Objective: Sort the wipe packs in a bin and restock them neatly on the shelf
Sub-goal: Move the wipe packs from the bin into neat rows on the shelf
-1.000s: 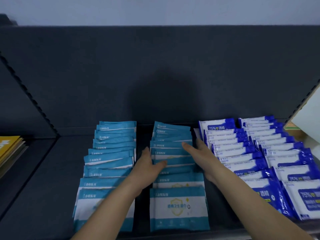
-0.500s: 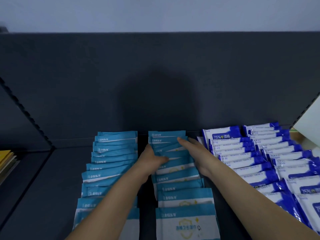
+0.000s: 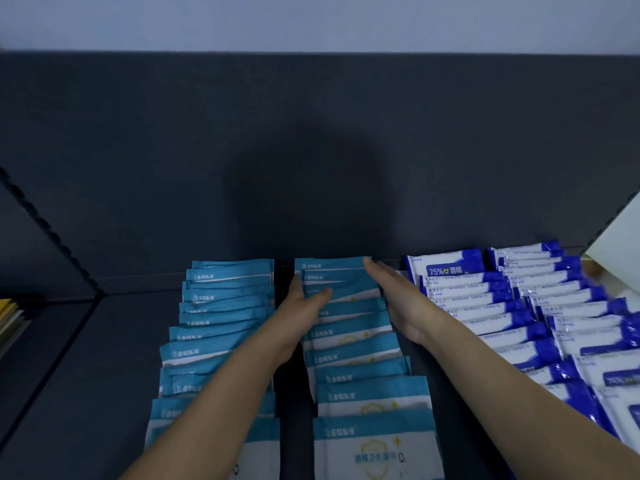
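Two hands frame the middle row [image 3: 349, 344] of light blue wipe packs, one on each side, and the next move depends on this relation. The row lies on the shelf [image 3: 86, 368], and its long axis runs straight away from the person, from the front edge to the back wall. Each pack lies crosswise and overlaps the one behind it like a roof tile. The left hand [image 3: 304, 308] touches the left edge of the row near its far end, with the fingers [image 3: 295, 285] fairly straight along the side and the thumb laid on top of a pack. The right hand [image 3: 398, 301] stands against the right edge, with its fingers [image 3: 375, 270] straight and pressed together, the tips reaching the last pack at the back. Neither hand pinches or lifts a pack. The right hand reaches a little deeper than the left. I judge that the step is to square this row, so the push should go inward from both sides. The left row [image 3: 225, 306] and the dark blue packs [image 3: 467, 306] are just beside it, so a wide push could disturb them.
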The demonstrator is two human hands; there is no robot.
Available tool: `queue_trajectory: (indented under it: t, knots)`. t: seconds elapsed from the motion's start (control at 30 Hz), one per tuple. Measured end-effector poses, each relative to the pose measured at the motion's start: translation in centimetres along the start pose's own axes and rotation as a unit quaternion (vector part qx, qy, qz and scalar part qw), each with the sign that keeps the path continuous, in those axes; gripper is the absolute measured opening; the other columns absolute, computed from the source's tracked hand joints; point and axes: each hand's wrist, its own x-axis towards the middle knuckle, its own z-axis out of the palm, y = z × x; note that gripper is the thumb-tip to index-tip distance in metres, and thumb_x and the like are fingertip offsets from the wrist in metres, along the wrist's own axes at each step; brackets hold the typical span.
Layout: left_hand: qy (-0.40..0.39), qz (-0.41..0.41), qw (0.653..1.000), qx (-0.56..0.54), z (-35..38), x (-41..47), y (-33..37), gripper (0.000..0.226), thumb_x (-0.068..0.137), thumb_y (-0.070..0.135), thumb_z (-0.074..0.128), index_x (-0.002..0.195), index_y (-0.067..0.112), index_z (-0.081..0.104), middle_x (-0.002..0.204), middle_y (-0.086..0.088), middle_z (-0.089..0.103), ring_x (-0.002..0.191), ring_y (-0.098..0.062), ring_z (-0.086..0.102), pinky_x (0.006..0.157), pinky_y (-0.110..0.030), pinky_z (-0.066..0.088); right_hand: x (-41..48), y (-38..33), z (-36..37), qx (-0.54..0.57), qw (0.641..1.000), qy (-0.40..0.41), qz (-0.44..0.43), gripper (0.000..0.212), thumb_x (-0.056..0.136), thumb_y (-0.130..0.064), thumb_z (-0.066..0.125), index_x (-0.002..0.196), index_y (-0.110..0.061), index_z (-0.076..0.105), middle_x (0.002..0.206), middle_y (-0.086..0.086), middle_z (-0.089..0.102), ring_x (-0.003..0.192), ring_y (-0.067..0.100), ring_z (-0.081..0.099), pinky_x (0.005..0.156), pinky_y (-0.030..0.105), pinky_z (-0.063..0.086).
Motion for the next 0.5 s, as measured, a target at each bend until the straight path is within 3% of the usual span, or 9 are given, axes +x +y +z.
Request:
queue_trajectory:
  t: [0.03, 0.13, 0.23, 0.3, 0.37, 0.43, 0.5]
  knots:
    - [0.007, 0.003, 1.0, -0.003, -0.1, -0.2, 0.1, 0.068, 0.096, 0.042, 0.05, 0.15, 0.029, 0.011, 0.125, 0.018, 0.045, 0.1, 0.002, 0.05, 0.081, -0.015, 0.042, -0.4, -0.2, -0.2, -0.006, 1.0, 0.014, -0.005, 0.096, 0.07, -0.066, 0.066, 0.147, -0.029, 0.023, 0.145, -0.012, 0.037, 0.127, 0.011, 0.044, 0.105, 0.031, 0.038]
    - [0.03, 0.008, 0.999, 0.033, -0.1, -1.0, 0.1, 0.069, 0.095, 0.049, 0.047, 0.151, 0.027, 0.013, 0.144, 0.007, 0.04, 0.12, -0.007, 0.047, 0.098, -0.023, 0.039, -2.0, -0.2, -0.5, -0.058, 0.997, 0.04, -0.036, 0.079, 0.088, -0.049, 0.056, 0.15, -0.019, 0.017, 0.149, -0.008, 0.03, 0.136, 0.012, 0.031, 0.109, 0.026, 0.026]
    - [0.039, 0.028, 0.997, 0.054, 0.4, -3.3, 0.3, 0.038, 0.1, 0.031, 0.045, 0.137, 0.025, 0.037, 0.125, 0.009, 0.054, 0.101, 0.002, 0.053, 0.076, -0.012, 0.044, -4.6, 1.0, -1.1, -0.136, 0.989, 0.035, -0.035, 0.077, 0.091, -0.036, 0.056, 0.151, -0.019, 0.011, 0.154, -0.007, 0.021, 0.137, 0.007, 0.026, 0.103, 0.02, 0.025]
    - [0.041, 0.045, 0.996, 0.073, 1.0, -5.7, 0.6, 0.025, 0.101, 0.022, 0.045, 0.124, 0.029, 0.039, 0.117, 0.014, 0.054, 0.091, 0.013, 0.05, 0.067, -0.002, 0.041, -6.8, 1.9, -1.3, -0.166, 0.985, 0.031, -0.037, 0.077, 0.093, -0.027, 0.057, 0.151, -0.019, 0.008, 0.154, -0.007, 0.021, 0.128, 0.002, 0.028, 0.095, 0.017, 0.027]
    - [0.048, 0.058, 0.992, 0.096, 1.7, -8.0, 0.5, 0.028, 0.1, 0.017, 0.045, 0.119, 0.033, 0.031, 0.098, 0.027, 0.042, 0.072, 0.027, 0.041, 0.059, 0.006, 0.033, -8.6, 3.1, -1.7, -0.182, 0.982, 0.033, -0.036, 0.077, 0.093, -0.022, 0.057, 0.151, -0.019, 0.007, 0.154, -0.007, 0.02, 0.13, 0.003, 0.027, 0.094, 0.015, 0.027]
    - [0.051, 0.06, 0.991, 0.107, 2.5, -10.4, 0.0, 0.04, 0.099, 0.019, 0.046, 0.134, 0.028, 0.028, 0.087, 0.031, 0.027, 0.061, 0.03, 0.032, 0.055, 0.009, 0.029, -10.1, 4.1, -2.1, -0.166, 0.985, 0.036, -0.031, 0.077, 0.093, -0.02, 0.056, 0.151, -0.018, 0.006, 0.155, -0.007, 0.018, 0.137, 0.008, 0.024, 0.094, 0.014, 0.027]
    - [0.049, 0.051, 0.992, 0.106, 3.1, -11.9, -0.9, 0.052, 0.098, 0.026, 0.046, 0.144, 0.021, 0.023, 0.091, 0.032, 0.025, 0.077, 0.023, 0.034, 0.064, 0.01, 0.028, -11.2, 5.0, -2.1, -0.136, 0.99, 0.041, -0.018, 0.076, 0.093, -0.019, 0.056, 0.151, -0.016, 0.007, 0.155, -0.006, 0.017, 0.138, 0.009, 0.025, 0.094, 0.015, 0.029]
